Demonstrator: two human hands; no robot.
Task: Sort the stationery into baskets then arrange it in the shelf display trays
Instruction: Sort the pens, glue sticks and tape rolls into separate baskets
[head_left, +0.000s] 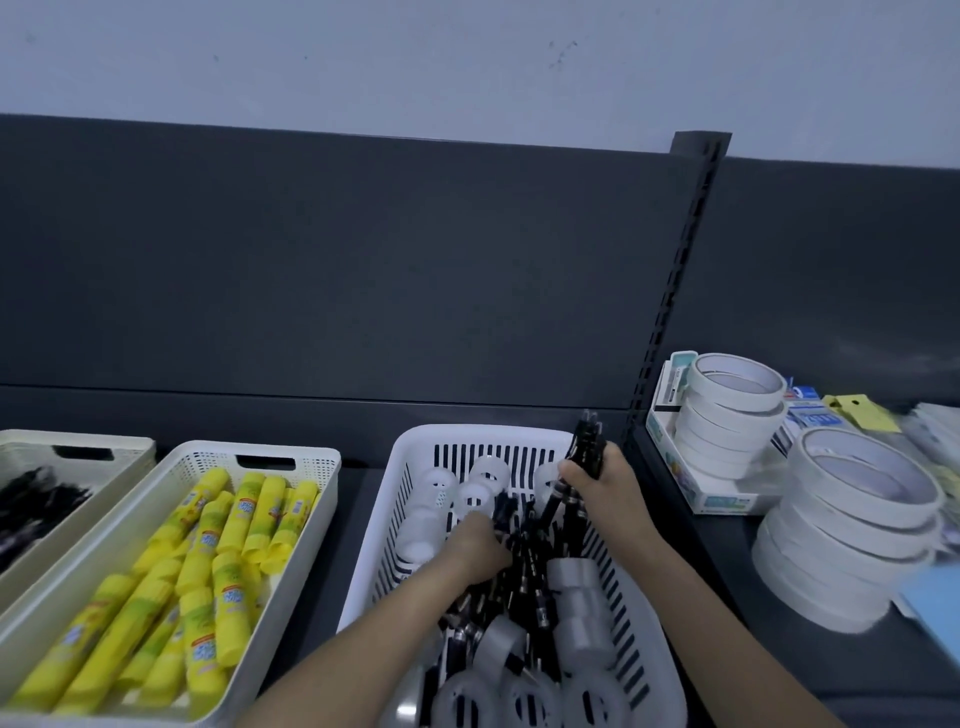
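Right hand (597, 475) around black pens (588, 440)

No wording could be read. The yellow glue sticks (228, 603) in the cream basket (208, 457) at eight o'clock carried blue and red labels, too blurred to make out. At three o'clock, the card box (722, 501) under the tape rolls (732, 410) bore blue-green print along its front edge, and the blue-and-white packs (805, 413) just behind it showed marks too small to tell
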